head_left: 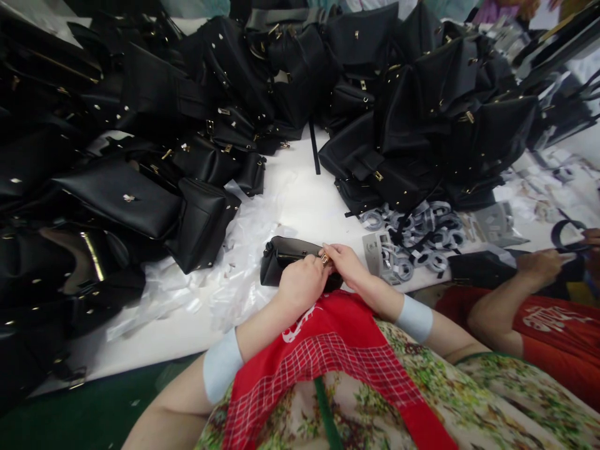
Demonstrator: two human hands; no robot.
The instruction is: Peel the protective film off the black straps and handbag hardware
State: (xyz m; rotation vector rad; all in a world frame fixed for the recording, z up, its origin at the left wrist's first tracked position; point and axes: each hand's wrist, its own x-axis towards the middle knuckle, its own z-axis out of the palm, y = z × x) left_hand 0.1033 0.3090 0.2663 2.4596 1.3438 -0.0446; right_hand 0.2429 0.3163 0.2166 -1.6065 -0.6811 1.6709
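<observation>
A small black handbag lies on the white table right in front of me, against my red apron. My left hand rests over the bag, its fingers closed at the gold metal clasp. From the other side my right hand pinches the same clasp between thumb and fingers. Both hands meet near the bag's right end and cover part of it. Exactly which part of the clasp each hand grips is hard to make out.
Black handbags are heaped at the left, with more black bags piled at the back right. Crumpled clear plastic lies left of my bag. Coiled grey straps sit at the right. A co-worker's hand is farther right.
</observation>
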